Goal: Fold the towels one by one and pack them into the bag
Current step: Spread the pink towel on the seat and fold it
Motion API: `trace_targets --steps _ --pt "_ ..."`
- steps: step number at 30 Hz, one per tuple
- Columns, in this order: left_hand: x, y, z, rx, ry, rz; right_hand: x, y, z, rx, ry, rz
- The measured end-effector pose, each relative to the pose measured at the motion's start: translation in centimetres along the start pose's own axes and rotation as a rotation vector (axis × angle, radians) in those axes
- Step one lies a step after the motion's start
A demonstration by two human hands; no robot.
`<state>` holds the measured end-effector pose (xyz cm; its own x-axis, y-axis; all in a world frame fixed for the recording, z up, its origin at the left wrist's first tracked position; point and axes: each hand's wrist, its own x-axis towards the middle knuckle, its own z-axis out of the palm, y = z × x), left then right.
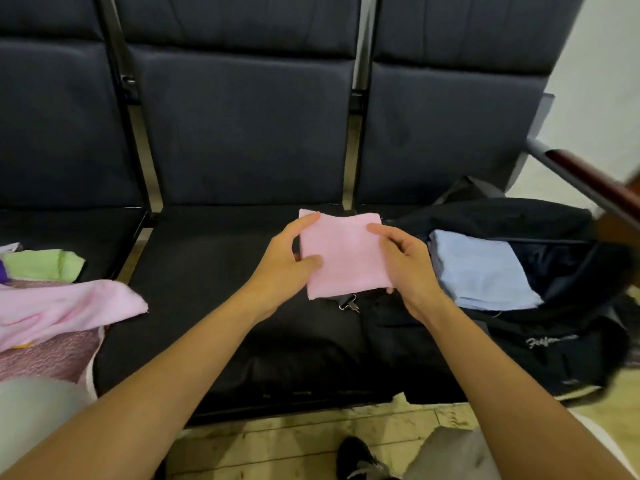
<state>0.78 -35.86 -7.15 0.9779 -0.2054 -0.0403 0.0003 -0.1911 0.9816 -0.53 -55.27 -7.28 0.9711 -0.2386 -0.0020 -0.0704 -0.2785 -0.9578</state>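
Both hands hold the small folded pink cloth towel (341,252) over the dark padded bench seat (207,271): the left hand (287,258) pinches its left edge and the right hand (405,261) its right, probably to keep the fold flat. Just right of the towel the open black fabric bag (540,271) already holds a folded pale blue towel (481,271). Unfolded towels (62,306) lie well left of it.

Folded towel (343,252) up between both hands, over the middle seat (214,306). Bag (519,306) lies right with a towel (485,271) inside; loose towels (62,306) piled left.
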Motion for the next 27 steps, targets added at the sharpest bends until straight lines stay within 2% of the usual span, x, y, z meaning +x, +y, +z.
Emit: trace_targets --steps 9,14,17,22,27 --pt "5.5 0.9 10.1 -0.017 -0.094 -0.054 3.5 4.0 -8.1 -0.035 0.133 0.038" --pt "8.8 1.0 16.9 0.01 -0.181 -0.068 5.4 7.1 -14.8 -0.093 0.208 0.083" --pt "10.6 0.8 20.8 0.047 -0.245 -0.08 6.4 9.0 -18.3 -0.177 0.246 0.089" --pt "12.4 0.0 25.2 0.068 -0.306 -0.085 7.8 11.5 -20.9 -0.458 0.237 0.027" --pt "13.4 -1.2 27.7 0.082 -0.383 -0.169 9.0 13.1 -21.9 -0.682 0.169 0.127"
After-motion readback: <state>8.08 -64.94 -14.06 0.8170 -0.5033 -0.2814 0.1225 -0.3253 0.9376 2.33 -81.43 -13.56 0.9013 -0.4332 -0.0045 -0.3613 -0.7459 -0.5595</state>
